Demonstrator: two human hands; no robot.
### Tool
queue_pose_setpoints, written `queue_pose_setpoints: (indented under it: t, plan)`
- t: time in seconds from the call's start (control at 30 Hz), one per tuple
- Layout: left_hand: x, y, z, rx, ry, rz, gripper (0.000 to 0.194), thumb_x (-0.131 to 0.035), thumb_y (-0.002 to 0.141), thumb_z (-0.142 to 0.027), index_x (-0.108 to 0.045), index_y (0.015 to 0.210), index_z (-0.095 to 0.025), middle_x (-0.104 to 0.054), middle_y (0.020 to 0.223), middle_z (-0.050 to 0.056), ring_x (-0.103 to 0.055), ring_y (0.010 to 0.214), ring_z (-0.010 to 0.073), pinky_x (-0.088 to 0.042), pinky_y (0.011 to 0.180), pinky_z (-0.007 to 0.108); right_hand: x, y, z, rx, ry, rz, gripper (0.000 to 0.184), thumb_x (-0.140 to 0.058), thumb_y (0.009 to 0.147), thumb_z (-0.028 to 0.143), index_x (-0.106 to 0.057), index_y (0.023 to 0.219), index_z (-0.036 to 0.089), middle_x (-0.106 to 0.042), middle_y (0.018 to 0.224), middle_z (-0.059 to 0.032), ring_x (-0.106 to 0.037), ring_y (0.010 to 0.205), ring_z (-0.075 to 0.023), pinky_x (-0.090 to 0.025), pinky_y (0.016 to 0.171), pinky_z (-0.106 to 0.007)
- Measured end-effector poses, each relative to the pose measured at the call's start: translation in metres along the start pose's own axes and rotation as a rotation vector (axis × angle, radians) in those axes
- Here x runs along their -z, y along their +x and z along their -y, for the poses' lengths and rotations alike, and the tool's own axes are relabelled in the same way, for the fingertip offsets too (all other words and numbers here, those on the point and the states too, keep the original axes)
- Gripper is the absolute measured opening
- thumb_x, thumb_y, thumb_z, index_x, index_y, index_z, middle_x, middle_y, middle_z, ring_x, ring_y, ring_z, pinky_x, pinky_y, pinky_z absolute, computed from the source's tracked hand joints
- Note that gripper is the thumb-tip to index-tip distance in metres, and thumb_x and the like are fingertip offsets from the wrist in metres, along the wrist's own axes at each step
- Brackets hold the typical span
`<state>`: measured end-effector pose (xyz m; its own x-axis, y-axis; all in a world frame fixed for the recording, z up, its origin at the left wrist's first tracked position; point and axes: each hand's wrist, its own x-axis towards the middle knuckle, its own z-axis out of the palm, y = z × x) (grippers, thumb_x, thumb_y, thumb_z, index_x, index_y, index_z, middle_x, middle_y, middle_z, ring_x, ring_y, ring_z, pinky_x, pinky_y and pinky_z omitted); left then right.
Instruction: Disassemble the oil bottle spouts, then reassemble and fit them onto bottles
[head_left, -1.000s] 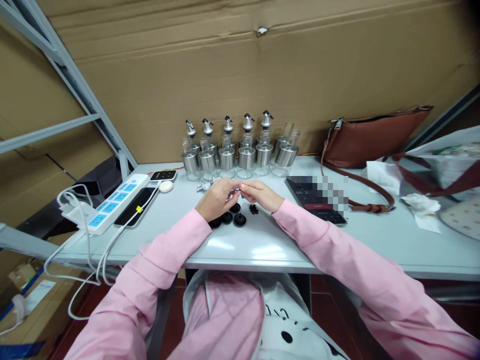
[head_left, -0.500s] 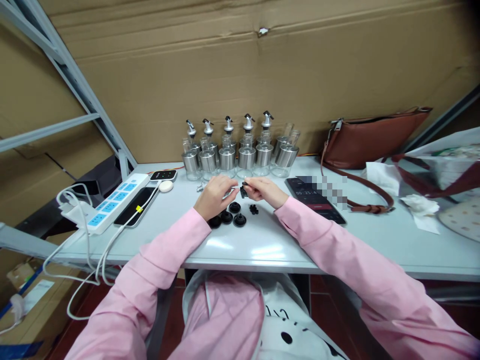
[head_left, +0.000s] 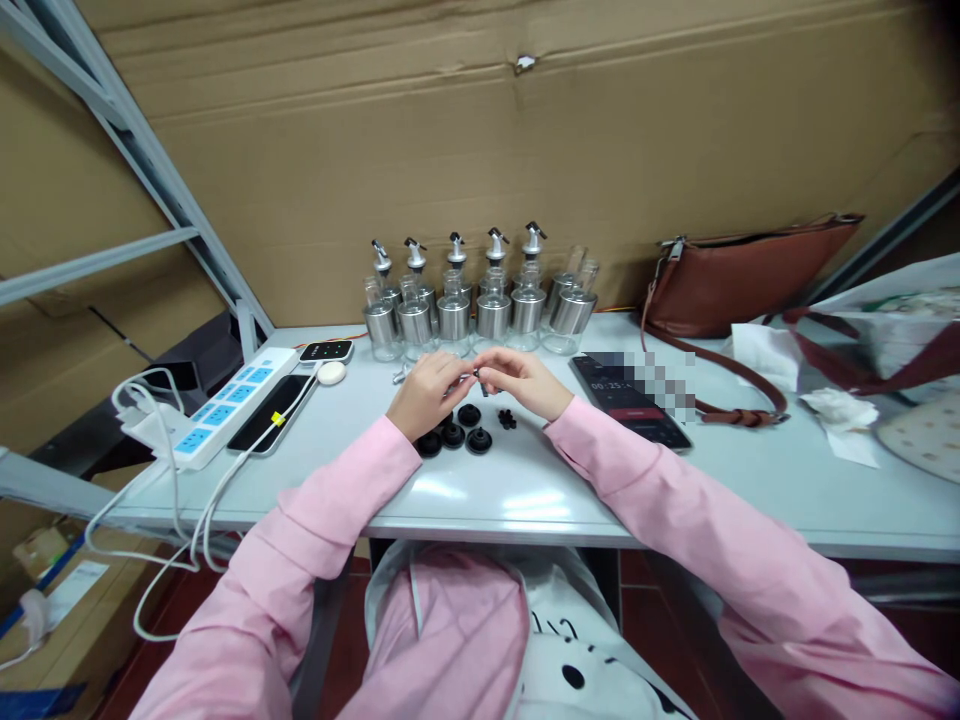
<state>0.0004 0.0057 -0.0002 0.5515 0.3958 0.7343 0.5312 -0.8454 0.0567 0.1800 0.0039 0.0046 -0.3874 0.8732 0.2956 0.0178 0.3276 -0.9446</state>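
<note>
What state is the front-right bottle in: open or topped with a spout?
Open: the bottle shows a bare, clear glass neck with nothing fitted on top.

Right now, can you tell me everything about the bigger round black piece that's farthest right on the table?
That black disc is round and slightly shiny, with a wide rim and a smaller raised ring in the middle. It looks like rubber or plastic. It lies flat on the pale table, beside other similar discs; I can't tell whether it touches the nearest one. Neither the left hand nor the right hand touches it.
</note>
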Motion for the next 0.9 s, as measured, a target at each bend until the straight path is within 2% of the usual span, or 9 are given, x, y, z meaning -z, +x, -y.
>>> queue_pose_setpoints:
  t: [0.27,0.37,0.47,0.63,0.73,0.9]
  plan:
    - [-0.001,0.001,-0.002,-0.002,0.001,0.012,0.014,-0.046,0.089,-0.026,-0.055,0.083,-0.017,-0.054,0.068,0.0,-0.049,0.065,0.013,-0.035,0.064,0.026,-0.004,-0.001,0.002,-0.035,0.009,-0.067,0.036,-0.071,0.059,0.047,-0.059,0.073,0.015,-0.057,0.056,0.0022,-0.052,0.053,-0.01,-0.042,0.057,-0.026]
    - [0.0,0.001,-0.003,0.009,-0.013,0.019,0.013,-0.046,0.089,-0.026,-0.055,0.085,-0.018,-0.055,0.069,0.0,-0.05,0.067,0.0132,-0.036,0.064,0.026,-0.001,-0.002,0.004,-0.025,-0.034,-0.065,0.037,-0.068,0.062,0.049,-0.06,0.073,0.015,-0.057,0.055,0.0017,-0.052,0.053,-0.0108,-0.043,0.059,-0.027]
    - [0.0,0.001,-0.003,0.031,-0.023,0.022,0.012,-0.047,0.088,-0.026,-0.054,0.091,-0.017,-0.057,0.074,0.001,-0.052,0.07,0.0138,-0.037,0.067,0.027,0.008,-0.001,0.004,-0.036,-0.214,-0.026,0.033,-0.06,0.07,0.048,-0.06,0.072,0.014,-0.057,0.054,0.0004,-0.052,0.053,-0.0114,-0.042,0.06,-0.028]
    - [0.001,0.001,-0.003,0.068,-0.018,0.047,0.009,-0.045,0.086,-0.02,-0.052,0.091,-0.017,-0.057,0.075,0.002,-0.052,0.072,0.0151,-0.038,0.072,0.03,0.025,0.003,0.002,-0.069,-0.722,0.08,0.02,-0.056,0.074,0.03,-0.063,0.065,0.014,-0.058,0.056,-0.001,-0.047,0.054,-0.0105,-0.036,0.058,-0.025]
    - [0.001,0.001,-0.003,0.08,-0.022,0.053,0.008,-0.046,0.085,-0.018,-0.052,0.09,-0.017,-0.057,0.075,0.002,-0.052,0.073,0.0155,-0.038,0.072,0.03,0.03,0.005,0.0,-0.145,-0.799,0.179,0.016,-0.055,0.074,0.023,-0.065,0.067,0.013,-0.059,0.057,-0.0011,-0.047,0.053,-0.0106,-0.036,0.059,-0.025]
    - [0.001,0.001,-0.003,0.078,-0.023,0.057,0.008,-0.046,0.085,-0.018,-0.052,0.09,-0.017,-0.057,0.075,0.002,-0.052,0.073,0.0154,-0.038,0.071,0.029,0.031,0.004,-0.004,-0.279,-0.765,0.269,0.01,-0.057,0.072,0.018,-0.066,0.071,0.013,-0.056,0.05,0.0016,-0.051,0.049,-0.0104,-0.039,0.059,-0.024]
